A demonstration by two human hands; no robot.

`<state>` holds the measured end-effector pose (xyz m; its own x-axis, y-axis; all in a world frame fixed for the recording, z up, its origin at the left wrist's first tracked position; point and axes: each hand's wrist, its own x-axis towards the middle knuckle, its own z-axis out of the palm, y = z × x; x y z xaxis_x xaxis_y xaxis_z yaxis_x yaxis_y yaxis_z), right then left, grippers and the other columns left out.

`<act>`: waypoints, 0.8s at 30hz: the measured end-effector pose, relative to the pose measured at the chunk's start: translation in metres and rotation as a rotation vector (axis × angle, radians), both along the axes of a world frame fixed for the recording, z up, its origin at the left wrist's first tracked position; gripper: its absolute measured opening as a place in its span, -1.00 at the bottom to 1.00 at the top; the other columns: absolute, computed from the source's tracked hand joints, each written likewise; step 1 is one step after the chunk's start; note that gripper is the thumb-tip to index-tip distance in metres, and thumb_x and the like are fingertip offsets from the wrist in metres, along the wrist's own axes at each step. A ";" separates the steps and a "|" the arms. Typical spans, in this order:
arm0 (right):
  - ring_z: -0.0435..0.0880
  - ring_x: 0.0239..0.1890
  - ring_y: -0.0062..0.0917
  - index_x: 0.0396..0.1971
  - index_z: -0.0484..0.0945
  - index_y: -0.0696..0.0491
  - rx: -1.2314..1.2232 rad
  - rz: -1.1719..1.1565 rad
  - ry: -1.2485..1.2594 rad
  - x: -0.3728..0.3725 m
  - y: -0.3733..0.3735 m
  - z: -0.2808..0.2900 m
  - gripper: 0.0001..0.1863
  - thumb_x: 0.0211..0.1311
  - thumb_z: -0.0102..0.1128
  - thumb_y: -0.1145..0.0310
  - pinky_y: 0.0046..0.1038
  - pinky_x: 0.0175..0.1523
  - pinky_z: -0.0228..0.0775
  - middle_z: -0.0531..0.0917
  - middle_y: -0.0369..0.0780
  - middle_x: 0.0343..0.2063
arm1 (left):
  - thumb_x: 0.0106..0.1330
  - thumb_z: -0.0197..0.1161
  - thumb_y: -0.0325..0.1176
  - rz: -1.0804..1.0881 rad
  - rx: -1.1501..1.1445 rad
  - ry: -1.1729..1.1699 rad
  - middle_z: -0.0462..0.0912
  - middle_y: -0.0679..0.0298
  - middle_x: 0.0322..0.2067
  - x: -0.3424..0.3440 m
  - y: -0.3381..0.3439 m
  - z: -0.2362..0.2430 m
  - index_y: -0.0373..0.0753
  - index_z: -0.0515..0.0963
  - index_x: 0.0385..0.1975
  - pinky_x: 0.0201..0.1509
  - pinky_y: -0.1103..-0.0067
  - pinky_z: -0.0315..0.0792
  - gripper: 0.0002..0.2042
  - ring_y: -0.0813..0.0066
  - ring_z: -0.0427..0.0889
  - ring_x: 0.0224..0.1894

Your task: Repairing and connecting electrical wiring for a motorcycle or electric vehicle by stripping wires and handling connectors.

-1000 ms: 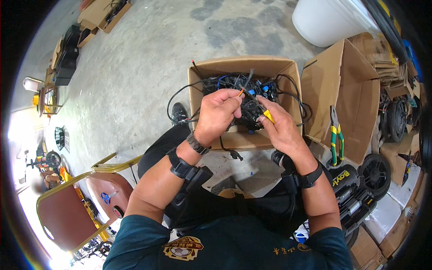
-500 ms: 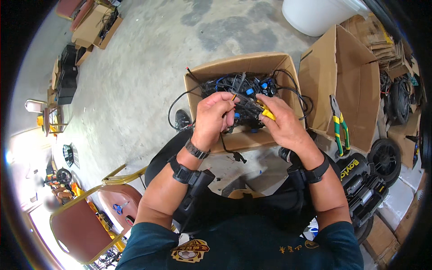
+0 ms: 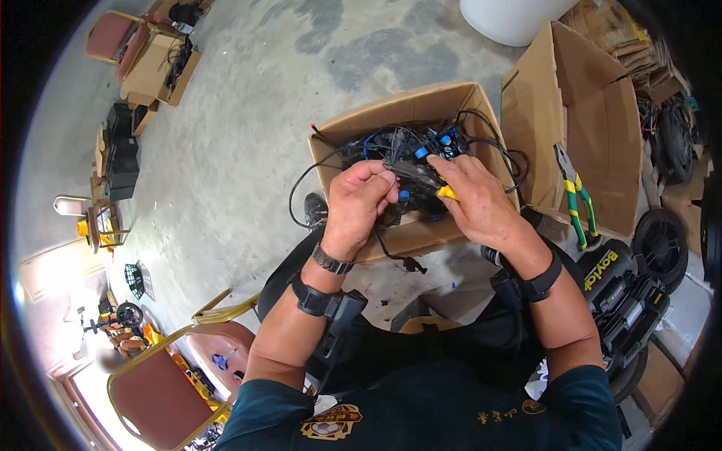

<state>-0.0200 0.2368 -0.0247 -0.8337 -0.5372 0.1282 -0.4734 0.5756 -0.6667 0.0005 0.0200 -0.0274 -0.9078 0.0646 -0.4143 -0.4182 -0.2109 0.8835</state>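
My left hand [image 3: 359,197] is closed, thumb and forefinger pinching the end of a thin dark cable [image 3: 397,167] over an open cardboard box [image 3: 331,139]. Close by on the right, my right hand [image 3: 475,197] is wrapped round a small yellow-handled tool [image 3: 448,192]. Its working end points toward the cable and is mostly hidden by the fingers. Beneath both hands the box holds a tangle of black cables [image 3: 402,143] with blue connectors [image 3: 421,152]. One cable with a black plug [image 3: 412,264] hangs over the near side of the box.
Another open cardboard box [image 3: 530,113] stands at the right, with green-and-yellow pliers [image 3: 575,195] at its near side. A black machine [image 3: 620,293] and a wheel [image 3: 662,248] lie further right. To the left are chairs [image 3: 162,391], one with blue scissors [image 3: 219,361] on its seat.
The view has shifted slightly. My right fingers have moved in over the cable, and less of the yellow tool shows. My left hand keeps its pinch.
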 end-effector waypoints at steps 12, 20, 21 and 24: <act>0.50 -0.21 -0.07 0.05 0.37 0.08 -0.116 0.054 -0.181 0.007 -0.004 0.008 -0.51 0.08 0.27 0.46 -0.17 -0.13 0.35 0.47 -0.06 -0.31 | 0.18 0.37 -0.48 0.076 -0.214 0.303 0.50 0.50 -0.55 0.013 0.010 -0.002 -0.31 0.51 -0.43 -0.47 0.78 0.24 -0.87 0.83 0.34 -0.49; 0.54 -0.18 -0.11 0.05 0.39 0.11 -0.214 0.055 -0.198 0.011 -0.006 0.013 -0.56 0.14 0.22 0.46 -0.23 -0.10 0.39 0.52 -0.04 -0.25 | 0.11 0.44 -0.44 0.121 -0.279 0.407 0.49 0.49 -0.59 0.013 0.014 0.008 -0.28 0.51 -0.55 -0.46 0.77 0.26 -0.81 0.81 0.34 -0.51; 0.54 -0.18 -0.11 0.05 0.39 0.12 -0.214 0.051 -0.209 0.011 -0.006 0.014 -0.56 0.15 0.21 0.46 -0.24 -0.09 0.40 0.52 -0.04 -0.24 | 0.11 0.44 -0.44 0.127 -0.289 0.418 0.49 0.49 -0.59 0.013 0.014 0.008 -0.28 0.51 -0.55 -0.46 0.77 0.26 -0.82 0.81 0.34 -0.51; 0.55 -0.19 -0.12 0.04 0.41 0.12 -0.220 0.037 -0.228 0.011 -0.007 0.014 -0.58 0.16 0.21 0.45 -0.25 -0.10 0.40 0.53 -0.05 -0.26 | 0.12 0.44 -0.43 0.141 -0.302 0.434 0.50 0.49 -0.59 0.013 0.015 0.010 -0.28 0.51 -0.55 -0.47 0.76 0.27 -0.81 0.81 0.34 -0.52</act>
<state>-0.0093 0.2293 -0.0108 -0.8345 -0.5481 0.0567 -0.3157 0.3911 -0.8645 0.0139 0.0351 -0.0172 -0.9909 -0.1336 0.0192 0.0124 0.0517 0.9986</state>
